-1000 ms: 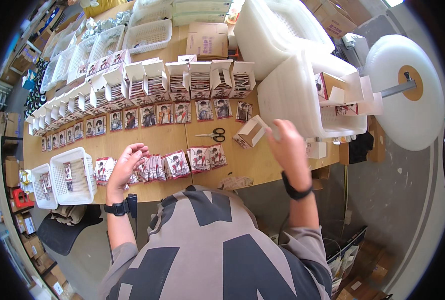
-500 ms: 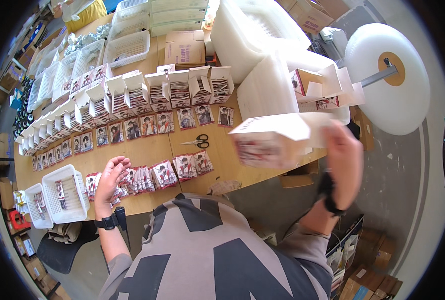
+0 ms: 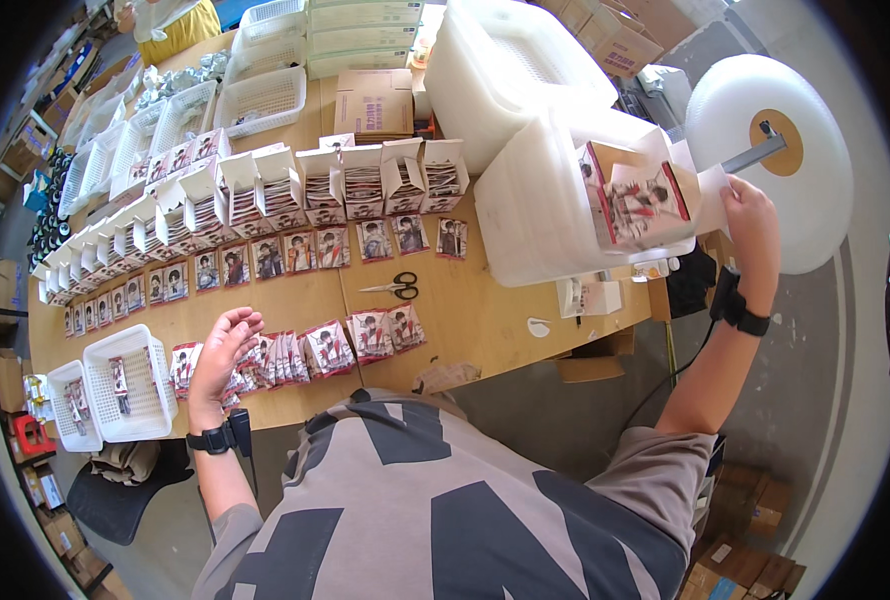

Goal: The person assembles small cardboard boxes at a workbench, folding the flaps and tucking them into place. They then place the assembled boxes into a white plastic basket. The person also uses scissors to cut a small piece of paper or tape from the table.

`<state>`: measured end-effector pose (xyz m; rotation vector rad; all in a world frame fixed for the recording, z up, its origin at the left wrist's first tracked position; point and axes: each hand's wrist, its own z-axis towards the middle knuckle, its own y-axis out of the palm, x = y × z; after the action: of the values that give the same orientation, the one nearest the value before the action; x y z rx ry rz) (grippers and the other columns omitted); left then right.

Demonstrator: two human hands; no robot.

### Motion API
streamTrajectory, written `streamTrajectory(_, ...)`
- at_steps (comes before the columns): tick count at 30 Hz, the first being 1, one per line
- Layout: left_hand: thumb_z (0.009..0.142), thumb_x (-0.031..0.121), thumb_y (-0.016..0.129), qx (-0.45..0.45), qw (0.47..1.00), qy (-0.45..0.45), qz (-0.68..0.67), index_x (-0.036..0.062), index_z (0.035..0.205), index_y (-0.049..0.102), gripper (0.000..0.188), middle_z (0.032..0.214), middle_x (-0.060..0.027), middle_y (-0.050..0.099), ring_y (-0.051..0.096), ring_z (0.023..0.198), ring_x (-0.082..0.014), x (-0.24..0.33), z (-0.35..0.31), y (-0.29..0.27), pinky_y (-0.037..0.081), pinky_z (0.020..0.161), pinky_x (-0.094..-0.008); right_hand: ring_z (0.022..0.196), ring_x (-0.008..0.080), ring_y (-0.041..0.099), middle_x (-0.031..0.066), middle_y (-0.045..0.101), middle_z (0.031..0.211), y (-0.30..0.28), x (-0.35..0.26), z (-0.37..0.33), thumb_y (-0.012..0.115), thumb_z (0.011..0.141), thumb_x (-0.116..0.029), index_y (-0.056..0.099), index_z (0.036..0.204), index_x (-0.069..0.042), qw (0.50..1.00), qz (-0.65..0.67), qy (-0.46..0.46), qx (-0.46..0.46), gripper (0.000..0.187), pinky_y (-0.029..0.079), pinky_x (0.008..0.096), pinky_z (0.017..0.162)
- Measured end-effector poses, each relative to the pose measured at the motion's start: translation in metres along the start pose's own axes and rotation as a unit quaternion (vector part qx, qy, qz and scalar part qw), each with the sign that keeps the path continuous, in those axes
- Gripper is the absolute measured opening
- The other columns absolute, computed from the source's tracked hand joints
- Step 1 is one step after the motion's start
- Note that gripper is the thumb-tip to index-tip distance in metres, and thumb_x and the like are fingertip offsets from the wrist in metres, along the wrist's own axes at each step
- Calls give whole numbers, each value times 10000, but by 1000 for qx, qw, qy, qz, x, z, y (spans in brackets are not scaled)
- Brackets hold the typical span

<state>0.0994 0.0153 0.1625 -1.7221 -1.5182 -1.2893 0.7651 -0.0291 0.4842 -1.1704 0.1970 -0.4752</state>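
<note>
Printed card box (image 3: pixel 637 200), open flaps up, sits among others in the large white bin (image 3: pixel 545 215) at table's right end; right hand (image 3: pixel 750 215) grips its far edge. Two white baskets (image 3: pixel 130 385) hold card packs. Left hand (image 3: pixel 223 345) rests loosely curled on fanned packs (image 3: pixel 295 355). One pair of scissors (image 3: pixel 393 288).

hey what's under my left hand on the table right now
Your left hand rests on a row of overlapping picture card packs along the table edge. The packs directly beneath the palm are covered.
</note>
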Motion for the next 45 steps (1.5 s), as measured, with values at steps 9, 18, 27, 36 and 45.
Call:
streamTrajectory(9, 1055, 244, 550, 16, 1000, 0, -14, 30, 1372, 493, 386, 1325, -101, 602, 584, 1248, -187, -3, -13, -5, 465, 1040, -322, 983, 425, 668, 232, 703, 1034, 29, -53, 11, 560, 972, -254, 701, 1181, -71, 998, -37, -38, -30, 312, 539, 449, 826)
streamTrajectory(18, 1055, 260, 566, 30, 999, -4, -16, 22, 1375, 504, 404, 1321, -92, 609, 582, 1255, -174, 6, -19, -8, 473, 1025, -307, 893, 344, 689, 206, 721, 1015, 75, -17, -16, 712, 939, -337, 615, 1322, -21, 981, 153, 49, -108, 506, 524, 444, 832)
streamTrajectory(27, 1051, 266, 574, 96, 995, 12, 24, 38, 1349, 527, 378, 1285, -63, 617, 585, 1232, -154, 22, -6, -78, 473, 1009, -300, 1015, 227, 646, 149, 660, 1261, 50, -78, -154, 635, 1017, -160, 635, 1280, 2, 976, 176, -12, 126, 309, 503, 301, 767)
streamTrajectory(36, 1021, 295, 630, 110, 951, 101, 272, -4, 1296, 570, 411, 1206, -75, 661, 618, 1113, -156, 110, 112, -180, 492, 977, -313, 865, 263, 661, 178, 601, 1312, 128, -181, -268, 618, 978, -50, 639, 1138, 24, 954, 266, -4, -135, 177, 539, 313, 683)
streamTrajectory(45, 839, 462, 679, 77, 771, 34, 631, -45, 1304, 615, 691, 1281, -289, 644, 637, 1193, -371, 193, 358, -193, 492, 1019, -404, 912, 265, 657, 164, 510, 1452, 100, -197, -384, 631, 967, -100, 624, 1175, 33, 920, 170, 198, -292, 248, 533, 335, 750)
